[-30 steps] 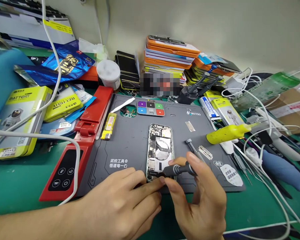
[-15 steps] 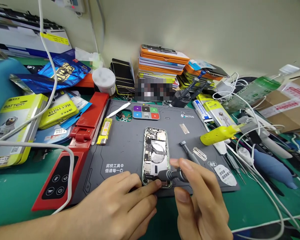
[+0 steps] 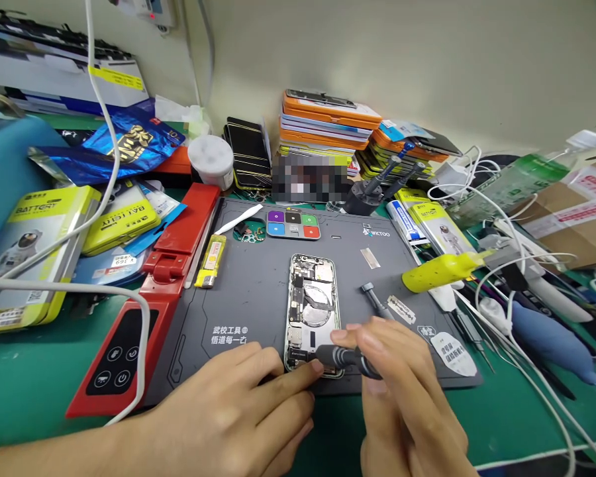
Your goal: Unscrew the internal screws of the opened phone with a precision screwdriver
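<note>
An opened phone [image 3: 312,305] with bare circuit boards lies face down in the middle of a grey work mat [image 3: 258,291]. My right hand [image 3: 407,404] grips a dark grey screwdriver [image 3: 345,358] whose tip points left at the phone's near end. My left hand [image 3: 233,417] rests on the mat's front edge, its forefinger stretched out to the phone's near left corner, touching it next to the screwdriver tip. The phone's lowest edge is partly hidden by my fingers.
On the mat lie a second screwdriver [image 3: 375,301], a razor blade [image 3: 401,305], a yellow lighter [image 3: 211,260] and a coloured screw tray [image 3: 293,224]. A red device [image 3: 146,305] borders the left, a yellow bottle [image 3: 440,270] and white cables [image 3: 516,311] the right. Phone stacks [image 3: 328,122] stand behind.
My right hand has rolled the screwdriver between its fingers and shifted slightly lower; the thumb now lies over the shaft. The left forefinger stays at the phone's corner. The view shifted a little.
</note>
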Tool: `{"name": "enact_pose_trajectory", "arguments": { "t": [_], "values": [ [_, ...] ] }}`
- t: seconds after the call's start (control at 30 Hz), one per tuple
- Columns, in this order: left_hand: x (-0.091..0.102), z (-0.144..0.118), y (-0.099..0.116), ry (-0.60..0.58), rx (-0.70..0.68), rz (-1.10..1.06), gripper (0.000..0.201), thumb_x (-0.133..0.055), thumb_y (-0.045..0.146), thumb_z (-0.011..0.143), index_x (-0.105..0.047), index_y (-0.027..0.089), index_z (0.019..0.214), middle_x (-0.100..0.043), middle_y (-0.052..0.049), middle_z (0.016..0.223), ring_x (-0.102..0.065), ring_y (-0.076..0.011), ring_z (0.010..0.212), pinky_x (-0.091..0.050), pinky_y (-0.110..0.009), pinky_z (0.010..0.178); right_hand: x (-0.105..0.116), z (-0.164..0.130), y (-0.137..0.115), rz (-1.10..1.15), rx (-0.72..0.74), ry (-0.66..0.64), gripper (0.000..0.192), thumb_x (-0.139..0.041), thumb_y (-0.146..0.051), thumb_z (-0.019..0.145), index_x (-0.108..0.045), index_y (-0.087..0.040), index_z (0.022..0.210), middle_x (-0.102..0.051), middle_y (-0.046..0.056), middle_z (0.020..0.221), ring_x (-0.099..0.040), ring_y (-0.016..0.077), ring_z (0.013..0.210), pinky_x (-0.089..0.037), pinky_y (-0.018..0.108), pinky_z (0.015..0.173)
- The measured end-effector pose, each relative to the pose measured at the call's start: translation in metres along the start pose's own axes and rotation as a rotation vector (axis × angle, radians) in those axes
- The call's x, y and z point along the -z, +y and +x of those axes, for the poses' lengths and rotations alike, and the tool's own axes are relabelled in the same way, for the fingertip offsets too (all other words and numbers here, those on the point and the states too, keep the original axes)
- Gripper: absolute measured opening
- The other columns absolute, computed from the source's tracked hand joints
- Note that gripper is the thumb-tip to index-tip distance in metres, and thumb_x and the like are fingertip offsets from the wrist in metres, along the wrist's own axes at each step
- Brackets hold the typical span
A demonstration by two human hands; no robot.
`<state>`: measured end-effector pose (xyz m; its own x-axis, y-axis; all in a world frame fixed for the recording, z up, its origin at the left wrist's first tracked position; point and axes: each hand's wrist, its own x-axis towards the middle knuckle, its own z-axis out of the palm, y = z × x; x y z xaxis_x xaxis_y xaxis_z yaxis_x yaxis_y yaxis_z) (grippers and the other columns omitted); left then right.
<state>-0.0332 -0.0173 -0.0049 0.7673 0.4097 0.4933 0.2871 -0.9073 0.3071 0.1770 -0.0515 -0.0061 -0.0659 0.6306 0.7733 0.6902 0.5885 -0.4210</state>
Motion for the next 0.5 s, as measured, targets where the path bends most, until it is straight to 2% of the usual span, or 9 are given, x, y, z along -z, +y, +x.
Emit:
{"name": "enact_pose_trajectory", "arguments": {
  "t": [0.17,0.27,0.4,0.5],
  "values": [
    [0.0007,-0.0004,-0.0007,0.003,0.007,-0.005,0.028,-0.052,0.015,0.113,-0.081,0.012,0.109,-0.08,-0.01,0.135,-0.068,-0.0204,0.076,-0.063,-0.034,0.062,-0.0022,0.0038,-0.0027,0.03,-0.021,0.006,0.074,-0.057,0.01,0.089,-0.063,-0.028,0.154,-0.074,0.005,0.121,-0.072,0.023,0.107,-0.061,0.047,0.093],
    [-0.0002,-0.0002,-0.0012,-0.014,0.016,-0.013,0.03,-0.051,0.015,0.113,-0.081,0.012,0.111,-0.08,-0.01,0.136,-0.069,-0.0212,0.078,-0.064,-0.036,0.063,-0.0031,0.0045,-0.0048,0.061,-0.02,0.018,0.075,-0.056,0.011,0.09,-0.064,-0.03,0.152,-0.074,0.003,0.114,-0.073,0.0197,0.098,-0.063,0.044,0.087],
    [-0.0012,-0.0001,-0.0016,0.009,0.006,0.008,0.03,-0.051,0.017,0.114,-0.079,0.01,0.12,-0.08,-0.009,0.137,-0.069,-0.0219,0.078,-0.063,-0.036,0.06,-0.0021,-0.0003,-0.006,0.064,-0.124,0.021,0.068,-0.058,0.006,0.093,-0.066,-0.03,0.151,-0.072,0.006,0.126,-0.071,0.0217,0.109,-0.064,0.039,0.083],
    [-0.0011,-0.001,-0.0021,-0.013,-0.001,-0.004,0.032,-0.048,0.019,0.116,-0.076,0.01,0.127,-0.079,-0.008,0.138,-0.07,-0.022,0.079,-0.063,-0.036,0.061,-0.0013,-0.0028,-0.0049,0.096,-0.105,-0.011,0.069,-0.057,0.007,0.093,-0.064,-0.027,0.153,-0.072,0.006,0.123,-0.071,0.0217,0.108,-0.064,0.038,0.084]
  ]
}}
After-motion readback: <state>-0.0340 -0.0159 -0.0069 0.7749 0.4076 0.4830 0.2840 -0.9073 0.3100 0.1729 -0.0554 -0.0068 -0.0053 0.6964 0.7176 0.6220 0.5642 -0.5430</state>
